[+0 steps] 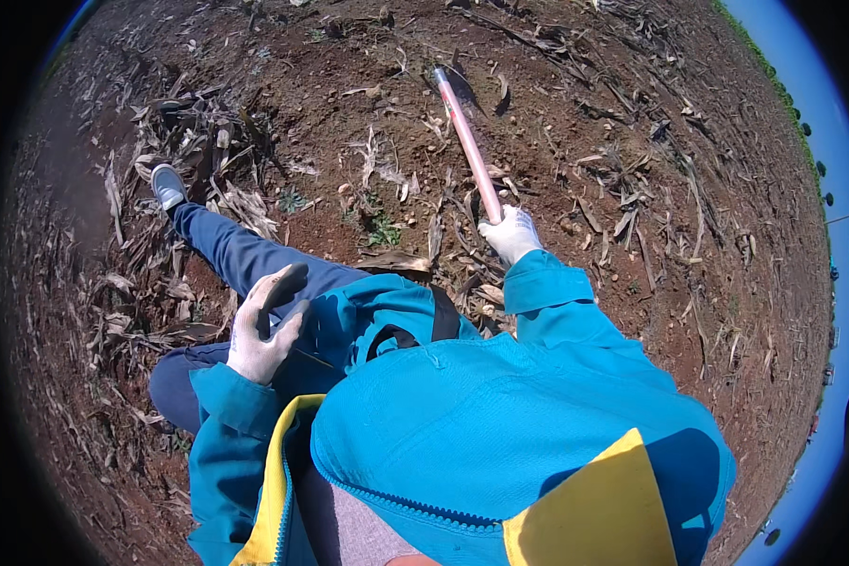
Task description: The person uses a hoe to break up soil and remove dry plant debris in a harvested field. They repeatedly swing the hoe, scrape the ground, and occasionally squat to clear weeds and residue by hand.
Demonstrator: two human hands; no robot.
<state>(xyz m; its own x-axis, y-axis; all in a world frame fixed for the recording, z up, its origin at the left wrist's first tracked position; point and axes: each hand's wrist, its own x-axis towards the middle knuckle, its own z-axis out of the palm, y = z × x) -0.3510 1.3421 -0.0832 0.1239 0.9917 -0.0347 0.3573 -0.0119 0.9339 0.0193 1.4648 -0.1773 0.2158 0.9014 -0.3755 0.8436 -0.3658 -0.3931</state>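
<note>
My right hand (513,233), in a white knit glove, is closed around the near end of a pinkish tool handle (470,145). The handle slants away from me over the soil, with a short metal collar (439,75) at its far end. What head, if any, the tool carries cannot be made out there. Over my bent leg hangs my left hand (265,322), gloved in white with dark-coated fingertips. Its fingers are apart and it holds nothing. Both sleeves belong to a teal jacket (424,410) with yellow panels.
Reddish-brown soil (311,92) is strewn with dry maize residue (205,134) and small stones. Small green weeds (382,230) grow between my foot and the handle. My shoe (168,187) rests by a heap of dry husks at the left. A line of greenery (771,71) edges the field.
</note>
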